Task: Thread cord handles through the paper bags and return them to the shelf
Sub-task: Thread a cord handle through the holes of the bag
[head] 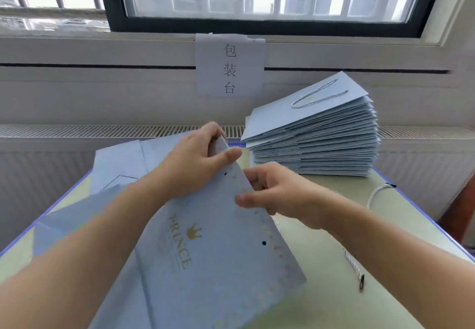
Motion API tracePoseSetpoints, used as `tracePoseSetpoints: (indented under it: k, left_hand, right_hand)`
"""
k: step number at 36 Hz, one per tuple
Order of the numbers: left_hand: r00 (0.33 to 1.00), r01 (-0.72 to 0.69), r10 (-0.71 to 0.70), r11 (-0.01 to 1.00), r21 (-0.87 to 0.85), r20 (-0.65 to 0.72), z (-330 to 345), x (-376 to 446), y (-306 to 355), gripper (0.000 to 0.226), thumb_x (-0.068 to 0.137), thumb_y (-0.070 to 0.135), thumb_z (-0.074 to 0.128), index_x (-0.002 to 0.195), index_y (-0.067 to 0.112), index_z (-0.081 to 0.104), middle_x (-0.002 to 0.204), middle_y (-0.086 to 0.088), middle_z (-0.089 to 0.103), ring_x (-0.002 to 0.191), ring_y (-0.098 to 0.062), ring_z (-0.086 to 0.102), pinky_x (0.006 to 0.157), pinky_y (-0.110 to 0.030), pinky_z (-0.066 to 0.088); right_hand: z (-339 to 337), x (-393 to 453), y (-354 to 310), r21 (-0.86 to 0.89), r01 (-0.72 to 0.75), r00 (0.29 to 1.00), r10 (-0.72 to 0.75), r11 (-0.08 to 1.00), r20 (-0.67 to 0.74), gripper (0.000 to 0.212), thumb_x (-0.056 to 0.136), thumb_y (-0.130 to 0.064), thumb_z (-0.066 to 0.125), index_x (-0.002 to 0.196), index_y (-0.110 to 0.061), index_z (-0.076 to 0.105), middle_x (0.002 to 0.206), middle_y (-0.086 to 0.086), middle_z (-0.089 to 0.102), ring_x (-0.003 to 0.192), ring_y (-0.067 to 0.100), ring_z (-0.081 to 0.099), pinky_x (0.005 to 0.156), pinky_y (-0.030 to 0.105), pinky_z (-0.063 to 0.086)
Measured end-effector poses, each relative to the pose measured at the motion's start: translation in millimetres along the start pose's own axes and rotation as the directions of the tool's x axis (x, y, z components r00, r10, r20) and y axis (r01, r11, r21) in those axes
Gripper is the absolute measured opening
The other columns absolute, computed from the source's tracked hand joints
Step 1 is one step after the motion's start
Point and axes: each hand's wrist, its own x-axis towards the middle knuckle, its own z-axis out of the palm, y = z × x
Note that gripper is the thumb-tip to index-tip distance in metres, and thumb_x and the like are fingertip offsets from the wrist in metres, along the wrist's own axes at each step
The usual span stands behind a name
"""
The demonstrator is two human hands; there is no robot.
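Your left hand and right hand are both bare: no gloves, no rings that show, no watch or band at either wrist. Your left forearm and right forearm are uncovered along all of their visible length, right to the lower corners of the view, so no sleeve or cuff appears anywhere. Your fingernails look short and unpainted, though motion blur softens them. The edges of both forearms are smeared too, so finer surface detail cannot be made out. Nothing else of your body shows.
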Motion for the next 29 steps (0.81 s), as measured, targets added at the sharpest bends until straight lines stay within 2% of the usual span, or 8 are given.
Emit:
tracePoseSetpoints:
  k: [4,9,13,17,21,25,27,29]
  left_hand:
    - [0.971,-0.035,0.123,0.921,0.388,-0.206,-56,-5,38,0.052,0.074,0.076,0.053,0.094,0.028,0.052,0.078,0.006,0.059,0.077,-0.023,0.056,0.071,-0.038,0.046]
    - [0.934,-0.157,0.297,0.840,0.519,-0.200,-97,-31,83,0.013,0.084,0.039,0.064,0.095,0.037,0.057,0.073,0.006,0.054,0.081,-0.029,0.054,0.072,-0.037,0.039]
    - [0.915,-0.196,0.382,0.706,0.680,-0.132,-79,-66,96,0.024,0.090,0.033,0.057,0.084,0.038,0.035,0.065,0.008,0.042,0.062,-0.021,0.041,0.052,-0.031,0.024]
    - [0.936,-0.291,0.346,0.651,0.701,0.067,-43,-98,87,0.054,0.047,0.008,0.088,0.079,0.032,0.051,0.057,0.006,0.051,0.040,-0.020,0.051,0.051,-0.013,0.004]
    - [0.922,-0.365,0.344,0.625,0.690,0.177,-9,-128,56,0.046,0.028,-0.008,0.071,0.057,0.022,0.051,0.052,0.005,0.045,0.039,-0.019,0.047,0.042,-0.019,0.014]
    - [0.861,-0.489,0.445,0.588,0.644,0.247,11,-147,29,0.018,0.053,0.015,0.067,0.054,0.023,0.051,0.053,0.006,0.046,0.042,-0.016,0.046,0.036,-0.020,0.021]
    - [0.826,-0.527,0.524,0.585,0.616,0.208,17,-152,18,0.039,0.083,0.045,0.056,0.051,0.023,0.051,0.050,0.006,0.045,0.040,-0.015,0.044,0.037,-0.019,0.021]
    - [0.831,-0.518,0.525,0.611,0.599,0.184,17,-152,13,0.066,0.101,0.053,0.024,0.049,0.024,0.053,0.050,0.006,0.044,0.040,-0.014,0.044,0.039,-0.016,0.020]
  right_hand:
    - [-11,-2,-23,0.214,0.308,0.943,-0.268,0.927,-0.195,0.019,0.087,0.004,0.060,0.105,0.003,0.065,0.091,0.008,0.071,0.077,0.015,0.068,0.071,0.025,0.056]
    - [-21,-7,-38,0.028,0.474,0.822,-0.431,0.880,-0.374,0.019,0.086,0.003,0.061,0.092,-0.012,0.071,0.084,-0.004,0.073,0.081,0.014,0.067,0.077,0.025,0.056]
    - [-18,-15,-35,-0.126,0.468,0.796,-0.479,0.875,-0.370,0.030,0.087,0.008,0.059,0.092,-0.019,0.070,0.080,-0.010,0.072,0.078,0.003,0.065,0.078,0.017,0.050]
    - [-21,-26,-13,-0.324,0.314,0.888,-0.397,0.893,-0.233,0.031,0.085,0.009,0.061,0.096,-0.018,0.072,0.089,0.008,0.073,0.081,0.024,0.066,0.077,0.032,0.051]
    - [-42,-42,14,-0.540,0.013,0.941,-0.193,0.842,-0.278,0.054,0.082,0.015,0.045,0.096,-0.032,0.069,0.090,-0.010,0.068,0.081,0.009,0.063,0.075,0.023,0.049]
    - [-86,-53,34,-0.651,-0.316,0.839,-0.117,0.691,-0.531,0.026,0.089,-0.012,0.059,0.084,-0.037,0.065,0.087,-0.017,0.065,0.088,0.009,0.060,0.082,0.032,0.050]
    - [-103,-53,43,-0.675,-0.422,0.825,-0.052,0.606,-0.562,0.024,0.091,-0.017,0.057,0.087,-0.038,0.068,0.096,-0.015,0.067,0.094,0.009,0.059,0.085,0.035,0.051]
    - [-110,-49,50,-0.689,-0.432,0.850,0.009,0.581,-0.526,0.025,0.092,-0.016,0.057,0.096,-0.034,0.073,0.104,-0.014,0.068,0.098,0.007,0.059,0.090,0.032,0.050]
